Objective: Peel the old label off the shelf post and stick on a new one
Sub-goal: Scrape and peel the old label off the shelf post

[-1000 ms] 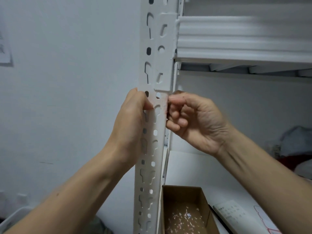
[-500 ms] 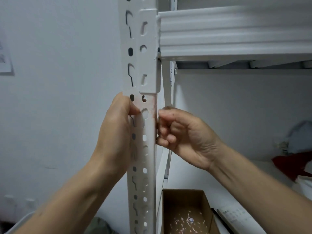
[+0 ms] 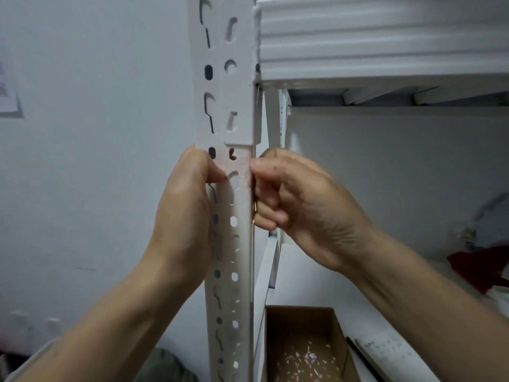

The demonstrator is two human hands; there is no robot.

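A white perforated shelf post (image 3: 232,260) runs up the middle of the view. Just below the shelf bracket, a stretch of the post carries faint reddish residue (image 3: 243,172) with a small red scrap in one hole. My left hand (image 3: 184,210) wraps the post's left edge, thumb pressed on its front face. My right hand (image 3: 300,205) is curled against the post's right edge, thumb and forefinger pinched at the stained spot. Whether a label piece lies between those fingers cannot be made out.
A white shelf beam (image 3: 380,42) juts right from the post at the top. Below on the lower shelf stands an open cardboard box (image 3: 303,343) with small paper scraps inside, a pen and a printed sheet (image 3: 385,351) beside it. Red cloth (image 3: 482,266) lies at right.
The view has shifted, so the post now sits further left and lower. My right hand's pinch has moved up along the post's right edge to the stained patch; my left hand keeps its grip.
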